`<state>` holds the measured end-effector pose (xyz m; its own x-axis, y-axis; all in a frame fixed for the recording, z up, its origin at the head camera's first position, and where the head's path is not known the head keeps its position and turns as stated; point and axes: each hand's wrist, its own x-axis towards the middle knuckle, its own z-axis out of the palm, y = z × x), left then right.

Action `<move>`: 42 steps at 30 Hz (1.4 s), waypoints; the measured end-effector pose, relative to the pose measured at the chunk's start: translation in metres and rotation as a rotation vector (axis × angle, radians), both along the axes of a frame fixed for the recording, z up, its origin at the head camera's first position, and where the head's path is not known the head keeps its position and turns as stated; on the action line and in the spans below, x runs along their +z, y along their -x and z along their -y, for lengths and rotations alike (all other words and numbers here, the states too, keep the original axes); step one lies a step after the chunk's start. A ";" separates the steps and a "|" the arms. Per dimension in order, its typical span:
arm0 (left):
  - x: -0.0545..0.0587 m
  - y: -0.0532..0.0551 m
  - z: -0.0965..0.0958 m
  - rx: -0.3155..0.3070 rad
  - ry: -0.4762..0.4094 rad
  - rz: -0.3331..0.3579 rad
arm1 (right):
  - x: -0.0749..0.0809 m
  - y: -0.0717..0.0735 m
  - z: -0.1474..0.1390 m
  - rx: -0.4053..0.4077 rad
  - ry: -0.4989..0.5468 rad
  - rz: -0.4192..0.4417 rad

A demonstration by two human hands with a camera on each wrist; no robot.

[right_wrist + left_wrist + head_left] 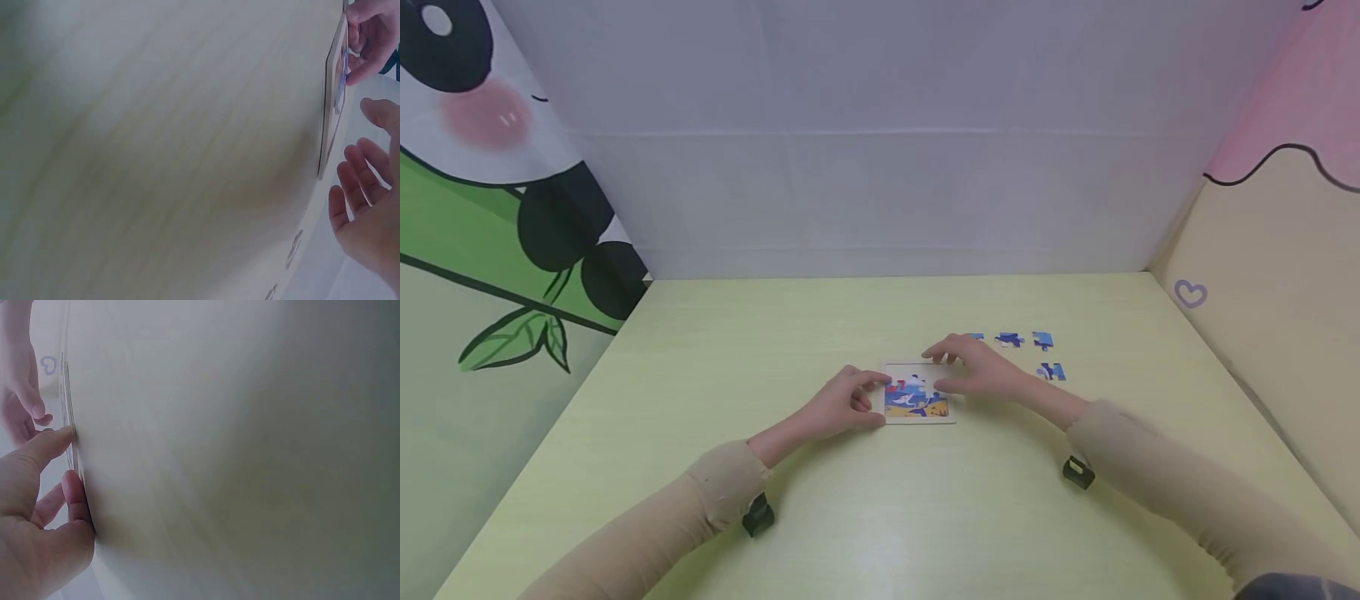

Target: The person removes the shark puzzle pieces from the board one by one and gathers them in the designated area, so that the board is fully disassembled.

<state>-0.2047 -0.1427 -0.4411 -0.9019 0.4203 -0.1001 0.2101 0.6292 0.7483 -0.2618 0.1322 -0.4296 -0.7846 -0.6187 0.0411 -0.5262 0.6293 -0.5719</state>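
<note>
A small square jigsaw puzzle tray with a pale rim lies on the table. Joined pieces showing a blue and sandy sea picture cover its lower part, while its upper part shows pale backing. My left hand holds the tray's left side, thumb at the near corner and forefinger higher on the rim, other fingers curled. Over the tray's right side, my right hand hovers with thumb and fingers apart. In the right wrist view, nothing shows between the loosely bent fingers of the right hand.
Several loose blue puzzle pieces lie beyond and right of the tray, among them one piece at the back and another nearer the right forearm. A pale wall closes off the table's far edge. Printed panels flank both sides.
</note>
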 end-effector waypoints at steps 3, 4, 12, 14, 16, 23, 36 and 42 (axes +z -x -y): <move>0.000 0.000 0.000 -0.003 -0.002 -0.001 | -0.006 -0.003 0.010 -0.010 -0.033 0.023; 0.000 0.000 0.000 -0.004 -0.003 -0.002 | -0.008 -0.004 0.012 -0.013 -0.049 0.024; 0.000 0.001 0.001 -0.012 0.001 -0.009 | -0.006 -0.009 0.024 0.024 -0.111 -0.009; 0.000 0.001 0.001 -0.010 -0.001 -0.007 | -0.003 -0.010 0.026 0.022 -0.110 0.009; 0.000 0.001 0.001 -0.011 -0.001 -0.008 | -0.001 -0.011 0.027 0.015 -0.104 0.029; -0.002 0.002 0.001 -0.015 -0.001 -0.008 | 0.002 -0.015 0.032 -0.013 -0.071 0.083; -0.002 0.001 0.000 -0.011 -0.005 -0.012 | 0.004 -0.010 0.033 -0.043 -0.073 0.107; -0.002 0.001 0.001 -0.012 0.000 -0.018 | 0.007 -0.011 0.036 -0.095 -0.086 0.133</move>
